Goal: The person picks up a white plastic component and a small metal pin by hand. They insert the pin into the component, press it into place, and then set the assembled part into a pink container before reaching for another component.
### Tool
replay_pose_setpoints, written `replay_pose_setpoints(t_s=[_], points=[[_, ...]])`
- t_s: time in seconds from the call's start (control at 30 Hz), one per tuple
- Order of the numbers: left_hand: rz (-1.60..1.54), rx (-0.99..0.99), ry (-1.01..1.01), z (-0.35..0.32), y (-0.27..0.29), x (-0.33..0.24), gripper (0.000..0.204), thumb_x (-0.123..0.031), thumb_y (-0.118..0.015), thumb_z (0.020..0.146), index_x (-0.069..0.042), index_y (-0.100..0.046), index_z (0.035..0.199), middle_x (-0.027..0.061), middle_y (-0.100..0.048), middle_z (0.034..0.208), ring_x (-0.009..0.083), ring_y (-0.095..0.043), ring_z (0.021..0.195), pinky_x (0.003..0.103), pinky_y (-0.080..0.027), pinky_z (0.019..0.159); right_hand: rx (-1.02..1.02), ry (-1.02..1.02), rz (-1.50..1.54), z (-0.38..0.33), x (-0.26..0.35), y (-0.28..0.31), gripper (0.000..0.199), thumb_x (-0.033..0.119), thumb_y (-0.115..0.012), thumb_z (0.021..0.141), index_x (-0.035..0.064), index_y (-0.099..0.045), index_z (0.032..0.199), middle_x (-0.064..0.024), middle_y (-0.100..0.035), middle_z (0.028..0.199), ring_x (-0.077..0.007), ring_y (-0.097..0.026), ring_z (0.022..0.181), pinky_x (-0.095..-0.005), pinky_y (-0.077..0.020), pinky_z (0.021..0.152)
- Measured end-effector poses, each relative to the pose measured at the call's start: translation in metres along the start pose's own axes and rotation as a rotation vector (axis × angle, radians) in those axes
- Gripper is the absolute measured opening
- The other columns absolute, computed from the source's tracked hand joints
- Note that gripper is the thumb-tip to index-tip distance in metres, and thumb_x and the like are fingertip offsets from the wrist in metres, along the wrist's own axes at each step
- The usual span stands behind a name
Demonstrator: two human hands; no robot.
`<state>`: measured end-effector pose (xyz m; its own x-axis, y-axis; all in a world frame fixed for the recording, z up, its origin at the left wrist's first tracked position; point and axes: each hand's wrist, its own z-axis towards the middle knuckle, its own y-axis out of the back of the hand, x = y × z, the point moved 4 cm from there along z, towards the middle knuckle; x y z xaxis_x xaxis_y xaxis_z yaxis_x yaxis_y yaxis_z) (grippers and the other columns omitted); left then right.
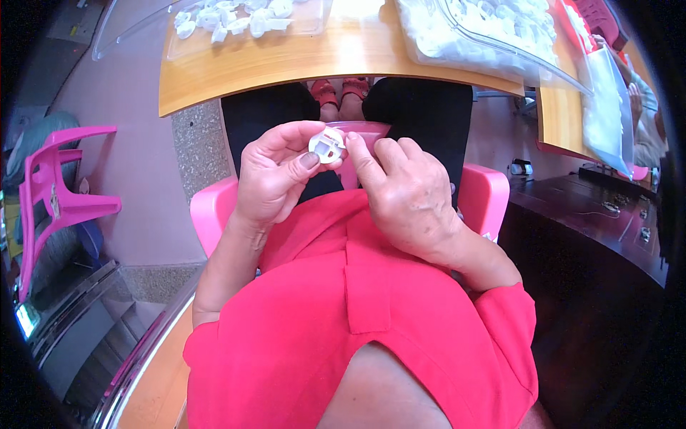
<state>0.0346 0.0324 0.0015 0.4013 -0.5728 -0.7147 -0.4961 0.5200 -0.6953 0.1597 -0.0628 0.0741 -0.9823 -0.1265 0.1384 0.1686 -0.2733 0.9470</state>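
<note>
Above my lap, my left hand [275, 168] pinches a round white plastic piece [326, 146] between thumb and fingers. Its upper face has a rectangular recess and a small dark reddish spot near the lower edge. My right hand [411, 189] is at the right of the piece, its index fingertip against or very near the rim. The other right fingers curl inward, and the thumb is hidden below, so whatever they may hold does not show.
Ahead is a wooden table [286, 68] with a clear tray [314, 27] of white plastic parts at left and a bigger heaped clear container [486, 43] at right. A pink chair [61, 186] stands left. Another person's hand [634, 100] is at far right, by a clear bin [606, 107].
</note>
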Motion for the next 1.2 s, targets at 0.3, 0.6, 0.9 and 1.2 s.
replay_pose_setpoints(t_s=[0.3,0.6,0.9,1.2], points=[[-0.013,-0.005,0.006,-0.002,0.001,0.003,0.032,0.002,-0.061,0.087,0.004,-0.056,0.119,0.0165,-0.063,0.110,0.0222,-0.064,0.096,0.036,-0.054,0.087,-0.017,0.022,0.001,0.000,0.001,0.000,0.042,0.007,-0.061,0.071,-0.0039,-0.062,0.111,-0.0077,-0.050,0.074,-0.0190,-0.051,0.064,-0.0300,-0.0437,0.051],[0.136,-0.016,-0.041,-0.004,0.002,0.003,0.031,0.005,-0.060,0.086,0.006,-0.057,0.117,0.0172,-0.064,0.110,0.0216,-0.064,0.096,0.034,-0.053,0.088,0.037,0.103,-0.161,0.000,0.009,-0.010,0.034,0.011,-0.061,0.078,-0.0081,-0.061,0.107,-0.0061,-0.051,0.073,-0.0156,-0.052,0.064,-0.0269,-0.0431,0.049],[0.263,-0.034,-0.016,-0.008,0.006,0.005,0.033,0.004,-0.065,0.082,0.008,-0.058,0.114,0.0208,-0.064,0.110,0.0266,-0.063,0.102,0.038,-0.050,0.093,0.273,0.165,-0.074,0.006,0.005,-0.011,0.028,0.010,-0.057,0.082,-0.0090,-0.061,0.102,-0.0098,-0.056,0.072,-0.0204,-0.060,0.064,-0.0311,-0.0485,0.048],[0.139,0.016,-0.047,0.000,0.008,0.006,0.033,0.001,-0.064,0.084,0.002,-0.056,0.116,0.0205,-0.060,0.116,0.0285,-0.060,0.108,0.040,-0.050,0.092,0.176,0.041,0.293,0.011,-0.012,-0.002,0.023,0.004,-0.055,0.076,-0.0083,-0.057,0.095,-0.0179,-0.061,0.073,-0.0315,-0.065,0.064,-0.0406,-0.0519,0.055]])
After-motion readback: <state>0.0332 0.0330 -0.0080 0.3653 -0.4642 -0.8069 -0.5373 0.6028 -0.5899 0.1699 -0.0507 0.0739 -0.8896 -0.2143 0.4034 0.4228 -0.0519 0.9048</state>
